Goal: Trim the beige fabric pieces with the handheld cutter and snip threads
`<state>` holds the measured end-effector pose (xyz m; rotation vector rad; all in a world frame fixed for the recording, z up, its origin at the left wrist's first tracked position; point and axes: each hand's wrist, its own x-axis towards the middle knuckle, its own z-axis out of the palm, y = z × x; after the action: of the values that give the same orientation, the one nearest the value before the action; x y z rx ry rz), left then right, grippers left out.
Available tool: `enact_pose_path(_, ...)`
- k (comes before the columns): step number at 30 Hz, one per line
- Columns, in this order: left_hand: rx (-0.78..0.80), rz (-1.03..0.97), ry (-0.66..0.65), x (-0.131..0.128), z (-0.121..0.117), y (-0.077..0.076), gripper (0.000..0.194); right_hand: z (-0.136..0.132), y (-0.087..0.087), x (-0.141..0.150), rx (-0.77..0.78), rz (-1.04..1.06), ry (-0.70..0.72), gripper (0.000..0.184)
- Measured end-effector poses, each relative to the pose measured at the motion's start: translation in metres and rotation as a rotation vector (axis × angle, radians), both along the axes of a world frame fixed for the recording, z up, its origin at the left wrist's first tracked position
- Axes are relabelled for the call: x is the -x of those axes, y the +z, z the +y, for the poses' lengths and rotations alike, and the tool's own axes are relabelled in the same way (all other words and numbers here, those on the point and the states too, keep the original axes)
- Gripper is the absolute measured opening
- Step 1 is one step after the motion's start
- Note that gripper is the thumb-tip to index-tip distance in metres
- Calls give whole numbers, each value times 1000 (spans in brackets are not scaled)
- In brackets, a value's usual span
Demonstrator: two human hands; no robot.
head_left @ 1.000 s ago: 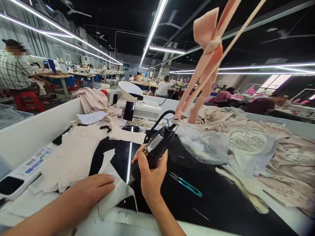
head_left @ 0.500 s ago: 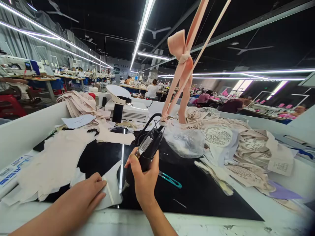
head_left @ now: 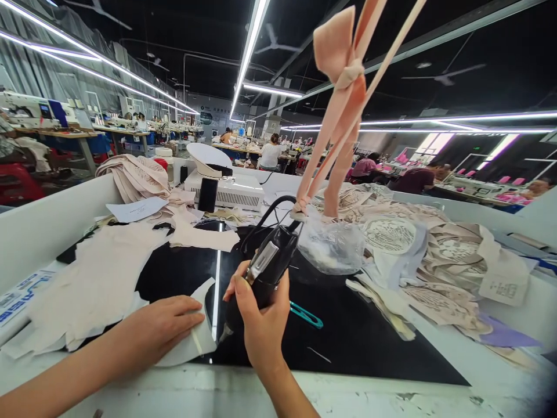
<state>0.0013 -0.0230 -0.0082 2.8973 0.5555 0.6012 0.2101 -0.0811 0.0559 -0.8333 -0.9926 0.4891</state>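
Note:
My right hand (head_left: 263,319) is wrapped round a black corded hand tool (head_left: 272,261) with a silver lever on its side. Peach elastic straps (head_left: 328,139) are tied near the tool's cord end and run upward. The tool's lower tip points down toward the black board, close to the right edge of a pale cut fabric piece (head_left: 202,339). Lying flat on that piece is my left hand (head_left: 172,322), fingers stretched out. A narrow cream strip on the fabric shows just below the fingertips. Teal thread snips (head_left: 307,316) lie right of my right hand.
A glossy black board (head_left: 348,342) covers the worktop. Stacked beige fabric pieces (head_left: 87,284) lie left; patterned pieces (head_left: 452,249) and a clear plastic bag (head_left: 335,249) lie right. Behind are a white vented box (head_left: 239,188) and a phone (head_left: 208,194). People sit at distant tables.
My left hand has slid forward and right over the fabric, its fingers now flatter across the cream strip. My right hand and the tool have shifted slightly right; the straps sit further right.

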Motion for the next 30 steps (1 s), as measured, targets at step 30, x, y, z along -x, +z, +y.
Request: enact_pose_path(30,-94,21,170,0,-20,7,28,4,-4,4,-87,79,20,30)
